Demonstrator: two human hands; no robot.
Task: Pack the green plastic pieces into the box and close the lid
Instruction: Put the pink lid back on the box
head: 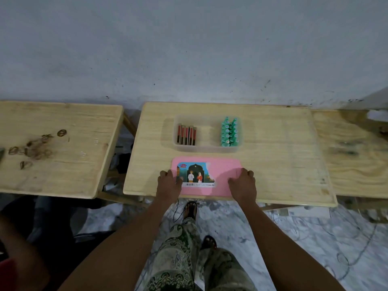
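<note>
Green pieces (229, 132): teal, packed in rows at the right end of the box.
Clear box (207, 149): open; red-and-brown blocks (186, 135) at the left end.
Hands: left hand (168, 182) and right hand (243, 182) grip the ends of the pink lid (222, 175).

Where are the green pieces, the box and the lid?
green pieces (229, 132): head view, middle of the cluster.
box (206, 133): head view, bare floor between its contents.
lid (223, 164): head view, bare pink part.
</note>
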